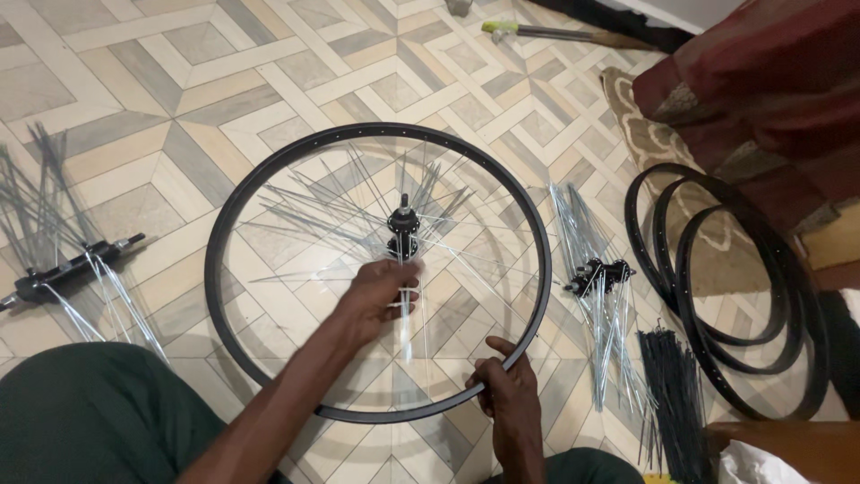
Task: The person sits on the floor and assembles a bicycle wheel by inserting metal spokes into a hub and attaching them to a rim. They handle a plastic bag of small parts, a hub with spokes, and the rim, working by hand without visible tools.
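A black bicycle rim [269, 175] lies flat on the patterned tile floor in front of me. At its centre stands a black hub [403, 231] with several silver spokes [305, 211] fanning out loosely inside the rim. My left hand [381, 291] reaches into the rim just below the hub, fingers closed around spokes there. My right hand [503, 381] grips the near right edge of the rim. My knees in dark green trousers show at the bottom.
A second hub with spokes [63, 273] lies at the left. A third hub with spokes [598, 273] lies right of the rim. A bundle of black spokes [672, 394] and stacked black rims [743, 305] lie further right. A red cushion [761, 72] sits at top right.
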